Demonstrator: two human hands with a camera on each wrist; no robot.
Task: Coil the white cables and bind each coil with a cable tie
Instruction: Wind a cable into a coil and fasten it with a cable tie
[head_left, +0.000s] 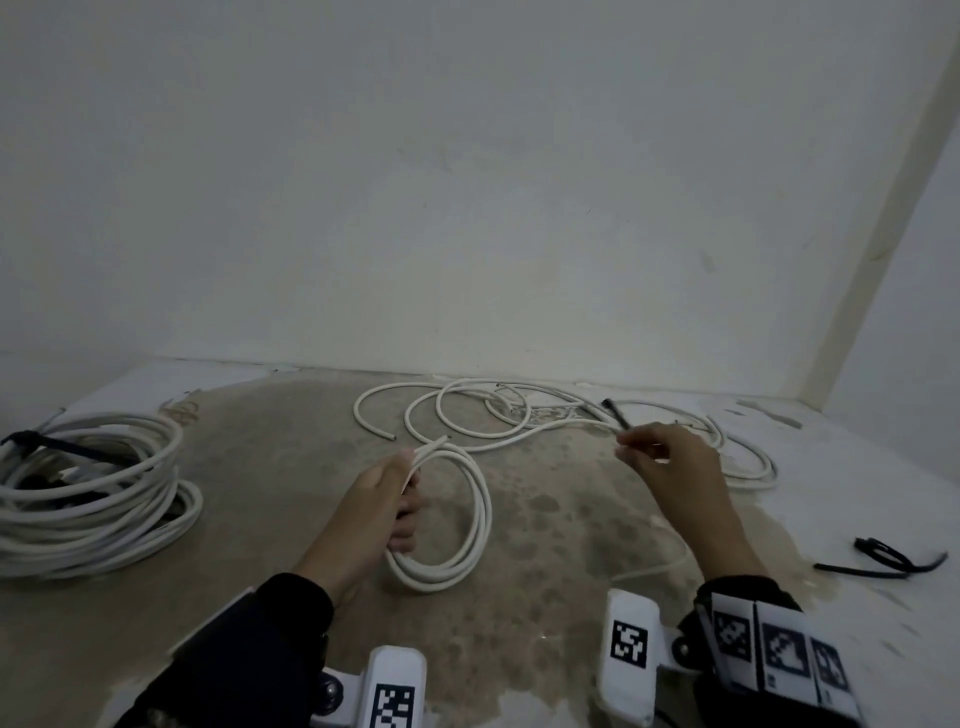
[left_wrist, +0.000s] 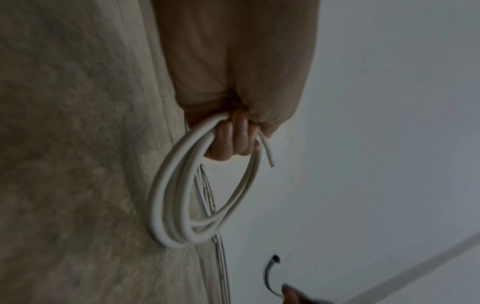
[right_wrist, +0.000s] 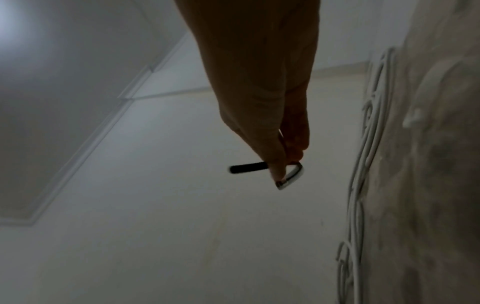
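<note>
Gripping coil (head_left: 457, 519), left hand (head_left: 384, 499); right hand (head_left: 670, 462) pinching black tie (head_left: 615, 414), blurred.

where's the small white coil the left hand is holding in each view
Head: the small coil hangs at lower centre from the left hand.
Left wrist: centre of the picture, coil under the curled fingers.
Right wrist: not in it.
Shared landmark: the loose white cables on the floor, right edge in the right wrist view.
</note>
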